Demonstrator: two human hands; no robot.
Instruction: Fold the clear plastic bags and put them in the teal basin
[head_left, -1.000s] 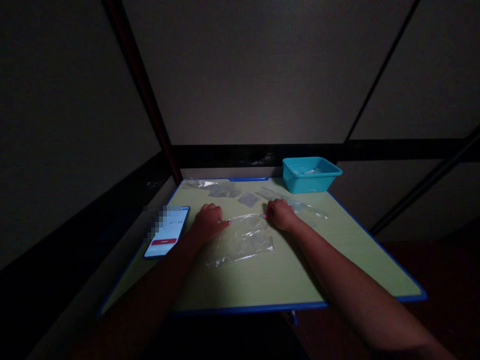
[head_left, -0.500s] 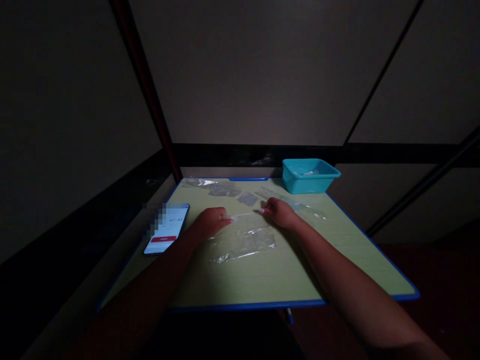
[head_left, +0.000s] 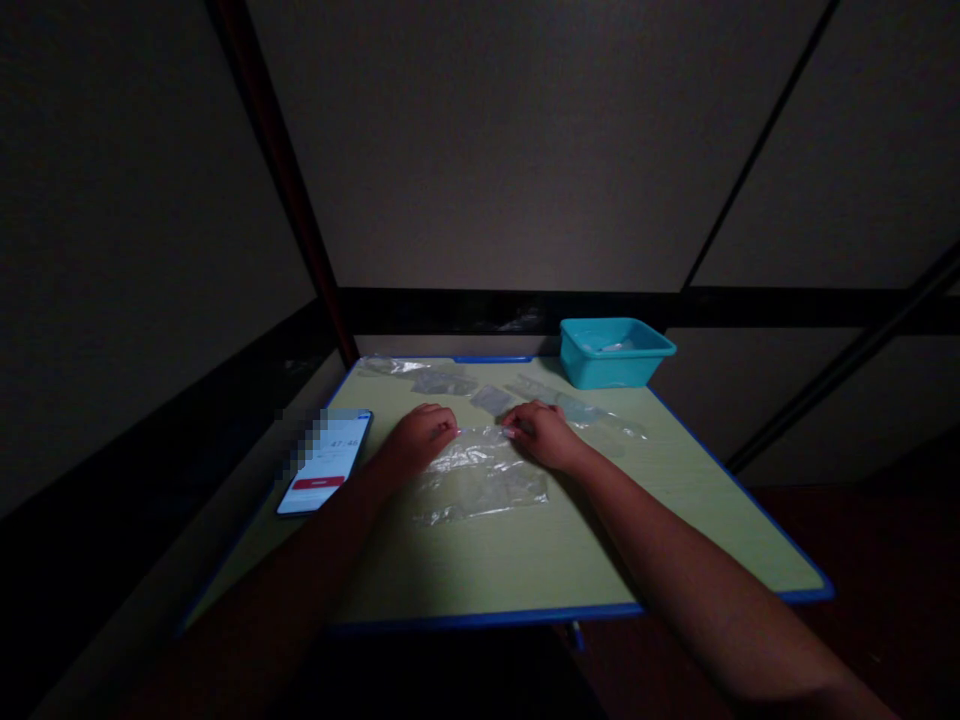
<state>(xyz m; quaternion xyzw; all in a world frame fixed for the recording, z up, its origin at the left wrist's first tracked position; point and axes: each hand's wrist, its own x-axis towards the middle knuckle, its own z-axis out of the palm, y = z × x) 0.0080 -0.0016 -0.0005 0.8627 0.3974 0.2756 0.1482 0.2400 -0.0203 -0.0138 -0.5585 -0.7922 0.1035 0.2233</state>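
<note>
A clear plastic bag (head_left: 478, 478) lies flat in the middle of the green table (head_left: 525, 550). My left hand (head_left: 417, 437) pinches the bag's far left corner and my right hand (head_left: 541, 434) pinches its far right corner. The far edge of the bag sags crumpled between the two hands. Both forearms reach in from the near edge of the table.
A phone (head_left: 324, 462) with a lit screen lies at the table's left edge. A teal plastic tub (head_left: 615, 352) stands at the back right corner. Several more clear bags (head_left: 450, 381) lie along the far edge. Dark walls surround the table.
My hands have come closer together, so the bag's far edge has gone slack and crumpled. The view has shifted slightly.
</note>
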